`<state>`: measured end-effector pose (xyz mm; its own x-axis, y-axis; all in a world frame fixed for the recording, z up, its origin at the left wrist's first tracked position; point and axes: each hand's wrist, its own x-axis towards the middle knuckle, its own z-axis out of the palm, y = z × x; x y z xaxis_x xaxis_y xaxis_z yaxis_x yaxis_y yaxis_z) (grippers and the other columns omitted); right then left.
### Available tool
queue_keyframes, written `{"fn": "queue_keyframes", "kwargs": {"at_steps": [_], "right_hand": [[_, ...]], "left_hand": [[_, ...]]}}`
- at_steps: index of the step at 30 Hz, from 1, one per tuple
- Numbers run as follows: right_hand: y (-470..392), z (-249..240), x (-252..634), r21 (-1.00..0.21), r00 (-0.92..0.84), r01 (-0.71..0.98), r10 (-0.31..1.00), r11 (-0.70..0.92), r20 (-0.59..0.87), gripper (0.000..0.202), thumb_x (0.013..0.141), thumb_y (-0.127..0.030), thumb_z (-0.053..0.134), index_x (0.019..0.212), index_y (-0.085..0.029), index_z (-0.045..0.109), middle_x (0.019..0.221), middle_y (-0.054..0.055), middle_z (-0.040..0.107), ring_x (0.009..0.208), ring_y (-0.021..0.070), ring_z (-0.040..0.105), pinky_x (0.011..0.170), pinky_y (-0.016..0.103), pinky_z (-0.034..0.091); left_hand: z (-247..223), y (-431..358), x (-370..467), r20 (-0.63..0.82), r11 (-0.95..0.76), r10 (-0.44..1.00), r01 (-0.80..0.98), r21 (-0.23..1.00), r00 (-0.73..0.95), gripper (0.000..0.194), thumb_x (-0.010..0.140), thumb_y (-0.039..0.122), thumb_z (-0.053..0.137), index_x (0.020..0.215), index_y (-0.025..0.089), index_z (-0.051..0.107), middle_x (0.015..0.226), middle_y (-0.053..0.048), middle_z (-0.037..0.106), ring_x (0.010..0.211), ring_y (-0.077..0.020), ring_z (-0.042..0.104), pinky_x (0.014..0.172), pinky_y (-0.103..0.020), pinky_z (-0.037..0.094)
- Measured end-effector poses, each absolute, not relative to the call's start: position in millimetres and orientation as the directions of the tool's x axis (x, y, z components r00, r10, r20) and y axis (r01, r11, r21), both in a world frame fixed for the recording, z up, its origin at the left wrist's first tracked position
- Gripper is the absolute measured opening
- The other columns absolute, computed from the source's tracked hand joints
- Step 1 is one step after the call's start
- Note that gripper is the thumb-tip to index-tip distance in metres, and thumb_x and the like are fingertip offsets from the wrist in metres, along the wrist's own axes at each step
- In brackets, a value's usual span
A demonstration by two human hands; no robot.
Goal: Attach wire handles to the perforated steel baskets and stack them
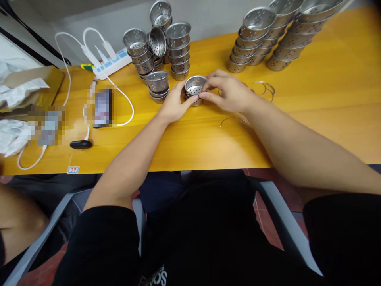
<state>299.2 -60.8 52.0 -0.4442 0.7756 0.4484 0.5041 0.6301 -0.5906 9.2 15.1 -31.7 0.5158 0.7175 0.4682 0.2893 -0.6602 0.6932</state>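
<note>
A small perforated metal cup (195,85) sits upright on the table in front of me. My left hand (175,104) wraps its left side, thumb against the front wall. At the cup's right rim, my right hand (224,89) is closed in a pinch; whatever lies between its fingertips is too small to make out. Thin curved wires (264,89) lie on the table to the right of my right hand, and one more wire (230,118) is partly under that forearm. Just left of my left hand stands a short stack of similar cups (157,82).
Taller cup stacks stand behind, at the centre (178,47) and at the back right (253,35). A white power strip (114,65) with cables, a phone (102,107) and a black oval object (81,144) are on the left. Another person's arm shows at the lower left.
</note>
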Motion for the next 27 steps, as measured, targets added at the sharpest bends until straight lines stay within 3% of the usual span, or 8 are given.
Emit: {"fn": "queue_keyframes", "kwargs": {"at_steps": [6, 13, 20, 27], "right_hand": [[-53.6, 47.9, 298.8, -0.619, -0.421, 0.446, 0.762, 0.646, 0.492, 0.074, 0.099, -0.115, 0.084, 0.106, -0.042, 0.089, 0.128, 0.015, 0.089, 0.126, 0.0565, 0.082, 0.122, 0.084, 0.068], [-54.2, 44.4, 301.7, -0.622, -0.422, 0.464, 0.775, 0.63, 0.47, 0.072, 0.1, -0.114, 0.082, 0.113, -0.044, 0.089, 0.127, 0.013, 0.089, 0.122, 0.0554, 0.08, 0.119, 0.088, 0.065], [-49.7, 39.7, 299.2, -0.603, -0.42, 0.493, 0.779, 0.627, 0.467, 0.067, 0.098, -0.116, 0.08, 0.109, -0.051, 0.087, 0.122, 0.007, 0.089, 0.121, 0.0531, 0.077, 0.118, 0.09, 0.065], [-53.4, 38.1, 291.9, -0.604, -0.379, 0.518, 0.795, 0.606, 0.473, 0.059, 0.103, -0.102, 0.091, 0.112, -0.044, 0.087, 0.128, 0.012, 0.089, 0.125, 0.0571, 0.08, 0.12, 0.089, 0.066]], "left_hand": [[-23.1, 8.4, 9.1, 0.452, -0.646, 0.72, 0.272, 0.713, 0.527, 0.089, 0.121, 0.086, 0.081, 0.179, 0.019, 0.066, 0.176, -0.022, 0.078, 0.169, -0.042, 0.078, 0.152, -0.064, 0.058], [-19.8, -0.2, 5.8, 0.396, -0.627, 0.723, 0.295, 0.721, 0.566, 0.092, 0.107, 0.06, 0.105, 0.175, 0.017, 0.062, 0.177, -0.026, 0.076, 0.167, -0.0457, 0.078, 0.151, -0.066, 0.059], [-12.2, -8.6, 6.9, 0.391, -0.629, 0.727, 0.32, 0.709, 0.564, 0.076, 0.107, 0.03, 0.097, 0.172, 0.016, 0.061, 0.174, -0.024, 0.078, 0.164, -0.0427, 0.079, 0.151, -0.064, 0.058], [-12.1, -5.7, 7.0, 0.389, -0.634, 0.728, 0.338, 0.696, 0.564, 0.078, 0.108, 0.024, 0.088, 0.178, 0.015, 0.054, 0.179, -0.026, 0.076, 0.171, -0.0401, 0.076, 0.154, -0.061, 0.056]]}}
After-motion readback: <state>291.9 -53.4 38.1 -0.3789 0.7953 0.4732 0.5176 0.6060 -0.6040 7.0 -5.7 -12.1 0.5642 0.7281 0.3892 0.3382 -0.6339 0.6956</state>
